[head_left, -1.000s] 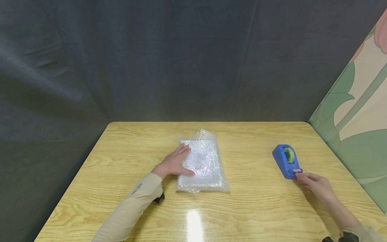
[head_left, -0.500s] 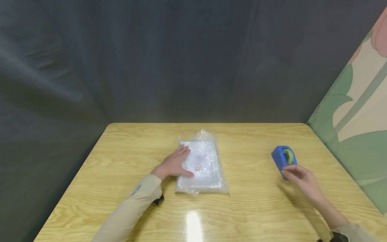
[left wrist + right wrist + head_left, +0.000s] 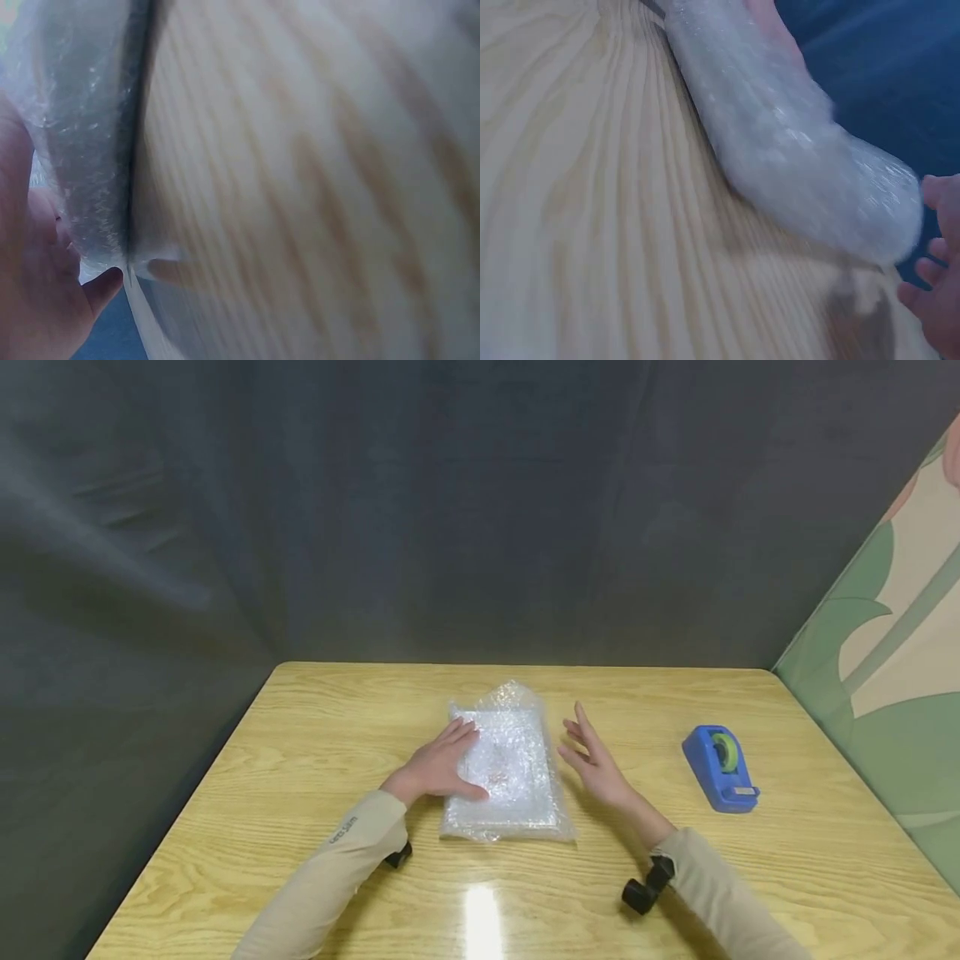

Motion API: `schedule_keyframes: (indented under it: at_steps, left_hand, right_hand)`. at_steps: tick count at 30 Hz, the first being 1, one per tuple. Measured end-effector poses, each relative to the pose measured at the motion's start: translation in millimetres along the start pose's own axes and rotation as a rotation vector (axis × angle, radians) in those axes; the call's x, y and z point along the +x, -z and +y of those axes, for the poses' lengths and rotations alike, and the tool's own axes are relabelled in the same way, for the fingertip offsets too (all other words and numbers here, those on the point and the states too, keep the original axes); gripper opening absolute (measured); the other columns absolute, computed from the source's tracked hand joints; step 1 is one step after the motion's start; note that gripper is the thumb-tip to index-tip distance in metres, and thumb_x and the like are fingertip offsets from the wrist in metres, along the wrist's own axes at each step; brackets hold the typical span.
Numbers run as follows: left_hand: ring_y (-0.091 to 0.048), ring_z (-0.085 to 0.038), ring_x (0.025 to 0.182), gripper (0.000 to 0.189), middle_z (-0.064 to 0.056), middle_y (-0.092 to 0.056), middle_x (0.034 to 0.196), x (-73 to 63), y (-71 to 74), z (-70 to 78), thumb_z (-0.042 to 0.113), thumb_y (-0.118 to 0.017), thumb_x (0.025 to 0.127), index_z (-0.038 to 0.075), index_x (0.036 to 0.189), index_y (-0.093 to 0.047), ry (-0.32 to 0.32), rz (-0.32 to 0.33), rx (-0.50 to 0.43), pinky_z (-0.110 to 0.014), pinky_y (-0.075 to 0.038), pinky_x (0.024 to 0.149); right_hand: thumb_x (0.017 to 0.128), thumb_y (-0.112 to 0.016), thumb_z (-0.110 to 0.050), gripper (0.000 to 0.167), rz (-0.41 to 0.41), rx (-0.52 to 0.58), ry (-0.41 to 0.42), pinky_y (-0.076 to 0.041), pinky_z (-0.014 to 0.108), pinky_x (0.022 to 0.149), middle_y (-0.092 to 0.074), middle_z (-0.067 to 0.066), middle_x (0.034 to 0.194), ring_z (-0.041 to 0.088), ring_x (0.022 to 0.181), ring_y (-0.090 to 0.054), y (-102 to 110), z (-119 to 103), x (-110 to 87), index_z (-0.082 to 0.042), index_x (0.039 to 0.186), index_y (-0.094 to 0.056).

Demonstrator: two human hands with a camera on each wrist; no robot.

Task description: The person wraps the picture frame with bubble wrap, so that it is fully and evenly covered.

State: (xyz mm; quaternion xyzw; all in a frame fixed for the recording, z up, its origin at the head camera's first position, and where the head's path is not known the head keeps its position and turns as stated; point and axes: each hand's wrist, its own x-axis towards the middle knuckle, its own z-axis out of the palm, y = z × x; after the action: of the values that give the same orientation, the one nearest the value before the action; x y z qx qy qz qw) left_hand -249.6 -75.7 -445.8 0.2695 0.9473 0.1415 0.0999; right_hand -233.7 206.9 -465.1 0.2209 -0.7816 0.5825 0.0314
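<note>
A flat rectangular package in clear bubble wrap (image 3: 517, 764) lies near the middle of the table, its loose wrap end pointing to the far side. My left hand (image 3: 438, 768) rests on its left part, fingers and thumb spread. In the left wrist view the wrap (image 3: 94, 112) bulges over the edge beside that hand. My right hand (image 3: 600, 775) is just off the package's right side, fingers extended and apart. The right wrist view shows its fingertips (image 3: 934, 274) close to the wrap's far end; no object shows between them.
A blue tape dispenser (image 3: 722, 777) with a greenish-yellow roll (image 3: 724, 752) stands on the wooden table (image 3: 300, 727) at the right. A dark curtain (image 3: 450, 527) hangs behind the table, and a floral-patterned panel (image 3: 900, 668) borders the right side.
My right hand has left the front of the tape dispenser, moved left to the package's right side, and its pinched fingers have spread. My left hand has stayed on the package.
</note>
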Motion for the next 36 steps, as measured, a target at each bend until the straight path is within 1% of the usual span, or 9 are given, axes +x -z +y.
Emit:
schedule_keyframes:
  at_steps: [3,6,12,18,24,27,31,33,36]
  left_hand:
    - [0.005,-0.018,0.139,0.109,-0.003,-0.002,0.152,-0.3,0.3,0.3,0.063,-0.066,0.066,0.010,0.146,-0.015,-0.001,-0.002,-0.005,-0.036,-0.011,0.111]
    - [0.006,-0.018,0.138,0.109,-0.003,-0.002,0.152,-0.7,0.0,0.1,0.063,-0.066,0.066,0.010,0.146,-0.015,0.001,-0.001,-0.005,-0.037,-0.012,0.111]
    - [0.006,-0.017,0.138,0.109,-0.002,-0.001,0.152,1.3,-0.8,0.9,0.063,-0.066,0.065,0.010,0.146,-0.014,0.007,0.005,0.010,-0.037,-0.012,0.111]
    - [0.004,-0.019,0.139,0.111,-0.003,-0.002,0.152,2.0,-2.7,0.5,0.062,-0.068,0.064,0.009,0.145,-0.015,0.004,0.032,0.004,-0.036,-0.012,0.111]
    - [0.004,-0.019,0.138,0.119,-0.007,0.005,0.151,0.8,-3.5,0.8,0.061,-0.071,0.062,0.005,0.145,-0.005,0.000,0.059,-0.042,-0.032,-0.007,0.111]
    - [0.005,-0.018,0.138,0.123,-0.008,0.009,0.150,-0.2,-3.6,1.3,0.061,-0.071,0.061,0.004,0.144,0.000,0.006,0.076,-0.071,-0.031,-0.006,0.111]
    - [0.004,-0.021,0.138,0.128,-0.012,0.010,0.151,-1.7,-4.3,2.1,0.063,-0.071,0.059,0.003,0.143,0.005,0.012,0.103,-0.099,-0.034,-0.010,0.111]
    - [0.004,-0.022,0.138,0.130,-0.013,0.011,0.151,-2.2,-4.5,2.6,0.065,-0.070,0.058,0.003,0.143,0.006,0.013,0.116,-0.085,-0.036,-0.013,0.111]
    - [0.004,-0.023,0.138,0.129,-0.011,0.013,0.151,-1.4,-4.0,3.1,0.068,-0.068,0.058,0.005,0.144,0.005,-0.001,0.134,-0.006,-0.037,-0.016,0.110]
  right_hand:
    - [0.094,-0.046,-0.006,0.070,0.038,0.049,0.001,-0.021,0.056,0.104,-0.013,0.027,0.146,0.042,0.133,-0.016,-18,1,13.1,-0.007,0.146,0.002]
    - [0.093,-0.048,-0.005,0.071,0.066,0.053,-0.004,-0.016,0.053,0.108,-0.009,0.024,0.148,0.039,0.135,-0.012,-31,0,20.5,-0.004,0.145,0.000]
    - [0.090,-0.050,0.002,0.074,0.072,0.061,-0.022,-0.006,0.046,0.111,-0.004,0.025,0.147,0.036,0.136,-0.007,-45,-18,19.9,0.003,0.143,0.002]
    - [0.088,-0.053,0.001,0.077,0.063,0.012,-0.021,-0.010,0.045,0.111,-0.014,0.026,0.146,0.037,0.135,-0.014,-54,-23,18.4,0.000,0.144,0.001]
    - [0.085,-0.059,-0.002,0.085,0.052,-0.101,0.015,-0.015,0.048,0.109,-0.025,0.024,0.143,0.037,0.132,-0.022,-59,-4,23.1,-0.003,0.145,0.001]
    - [0.084,-0.061,-0.004,0.087,0.039,-0.170,0.037,-0.016,0.047,0.109,-0.025,0.023,0.144,0.036,0.132,-0.024,-59,5,26.1,-0.002,0.145,0.001]
    - [0.082,-0.062,-0.002,0.088,0.021,-0.203,0.032,-0.014,0.045,0.110,-0.021,0.023,0.146,0.034,0.132,-0.025,-59,7,27.7,-0.001,0.145,0.001]
    - [0.082,-0.062,-0.003,0.089,0.011,-0.224,0.021,-0.014,0.045,0.110,-0.019,0.022,0.146,0.034,0.132,-0.025,-59,7,27.8,-0.002,0.145,0.001]
    - [0.083,-0.062,-0.004,0.089,0.008,-0.256,0.014,-0.015,0.045,0.110,-0.018,0.022,0.146,0.033,0.132,-0.025,-59,7,27.6,-0.004,0.145,0.001]
